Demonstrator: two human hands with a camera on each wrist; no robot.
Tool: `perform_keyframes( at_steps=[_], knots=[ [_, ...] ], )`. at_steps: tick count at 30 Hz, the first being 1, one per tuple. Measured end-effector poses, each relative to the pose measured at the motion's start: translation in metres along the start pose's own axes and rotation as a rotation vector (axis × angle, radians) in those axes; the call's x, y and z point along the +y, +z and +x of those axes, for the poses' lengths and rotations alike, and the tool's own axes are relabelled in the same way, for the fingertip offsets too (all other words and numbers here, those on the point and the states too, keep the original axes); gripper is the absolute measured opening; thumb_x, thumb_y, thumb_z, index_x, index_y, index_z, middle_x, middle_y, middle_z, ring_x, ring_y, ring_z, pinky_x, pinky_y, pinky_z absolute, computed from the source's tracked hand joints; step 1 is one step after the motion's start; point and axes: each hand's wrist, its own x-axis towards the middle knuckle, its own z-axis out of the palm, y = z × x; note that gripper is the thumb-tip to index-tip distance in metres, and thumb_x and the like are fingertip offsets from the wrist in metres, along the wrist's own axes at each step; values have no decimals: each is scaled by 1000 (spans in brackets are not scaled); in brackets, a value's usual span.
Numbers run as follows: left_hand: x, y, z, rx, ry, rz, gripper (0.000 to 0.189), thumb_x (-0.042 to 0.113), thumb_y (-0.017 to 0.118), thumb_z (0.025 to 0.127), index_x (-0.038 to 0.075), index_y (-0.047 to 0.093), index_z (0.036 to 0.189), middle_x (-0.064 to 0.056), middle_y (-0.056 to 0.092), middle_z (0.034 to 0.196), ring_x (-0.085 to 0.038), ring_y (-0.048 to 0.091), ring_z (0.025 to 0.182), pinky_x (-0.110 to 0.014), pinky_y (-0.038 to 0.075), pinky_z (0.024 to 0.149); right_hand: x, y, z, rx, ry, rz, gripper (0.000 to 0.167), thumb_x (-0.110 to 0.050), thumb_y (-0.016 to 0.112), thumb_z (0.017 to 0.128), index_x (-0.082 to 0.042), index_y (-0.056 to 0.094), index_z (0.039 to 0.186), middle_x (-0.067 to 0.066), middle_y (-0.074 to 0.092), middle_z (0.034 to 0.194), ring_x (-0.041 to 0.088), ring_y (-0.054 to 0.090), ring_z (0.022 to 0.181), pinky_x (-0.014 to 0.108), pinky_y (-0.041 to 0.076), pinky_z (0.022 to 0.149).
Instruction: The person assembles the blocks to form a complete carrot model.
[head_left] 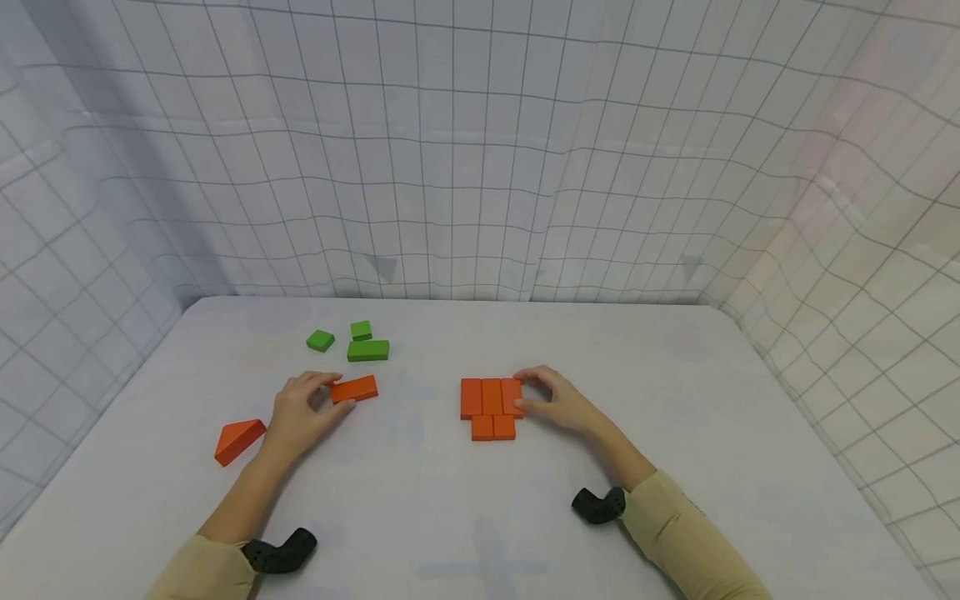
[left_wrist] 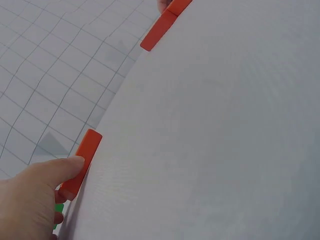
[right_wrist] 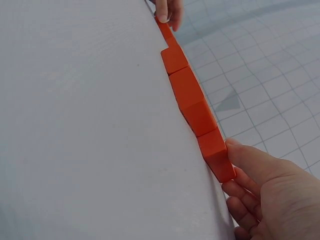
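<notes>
My left hand [head_left: 296, 417] pinches a long orange block [head_left: 356, 389] between thumb and fingers, low over the white table. In the left wrist view the thumb lies along the side of this block [left_wrist: 86, 157]. Toward the middle, several orange blocks [head_left: 491, 398] lie side by side: three longer ones in a far row, two short ones [head_left: 492, 428] against their near edge. My right hand [head_left: 558, 404] holds the rightmost long block [head_left: 512, 395], thumb at its near end and a finger at its far end. The right wrist view shows fingertips at an orange block [right_wrist: 216, 155].
An orange triangular block [head_left: 238, 439] lies left of my left forearm. Beyond the left hand sit a green bar [head_left: 368, 351] and two small green blocks [head_left: 320, 340]. White gridded curtains [head_left: 480, 167] surround the white table [head_left: 675, 375]. Black devices [head_left: 281, 552] stick out at both sleeves.
</notes>
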Motion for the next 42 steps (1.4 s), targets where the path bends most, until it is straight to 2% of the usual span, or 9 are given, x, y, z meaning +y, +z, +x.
perform_keyframes(
  at_steps=[12,16,20,26,29,38,42],
  knots=[
    [2,-2,0,-35,-5,56,34,12,79,68,-1,66,97,-17,63,94,-31,49,83,-41,32,67,0,0,0,-1,9,-6,42,-7,65,83,8,51,120,22,52,120,34,46,114,48,31,99],
    [3,-1,0,-39,-6,40,33,13,79,68,0,66,96,-16,63,94,-30,49,84,-42,32,69,1,0,0,-2,13,-5,42,-7,65,83,8,51,120,21,52,120,34,46,114,48,31,99],
    [7,2,1,-36,-2,-33,32,11,78,68,1,65,96,-15,62,94,-28,49,87,-43,30,74,0,1,0,-4,13,-5,42,-7,65,84,8,51,120,22,52,120,35,45,114,49,31,99],
    [31,14,3,-26,63,-154,34,7,80,65,2,66,95,-10,62,92,-22,48,86,-34,33,74,-1,0,0,-4,10,-7,42,-7,65,84,8,51,120,22,51,120,35,45,113,49,30,99],
    [45,23,2,-39,102,-168,34,9,82,64,4,66,93,-5,61,90,-20,49,85,-31,35,72,-1,0,0,-3,6,-7,42,-7,65,84,9,51,120,22,51,120,35,45,113,49,30,99],
    [88,53,-6,-93,200,-208,33,19,83,63,11,67,90,2,60,88,-17,49,82,-36,36,73,0,0,0,-4,11,1,42,-6,65,83,9,51,120,22,52,120,35,45,114,49,31,99],
    [104,65,-11,-126,221,-218,32,23,82,64,13,67,90,5,60,88,-14,50,82,-34,38,72,-1,0,1,0,15,-4,42,-6,65,83,9,51,120,22,52,120,35,46,114,49,31,99]
  ],
)
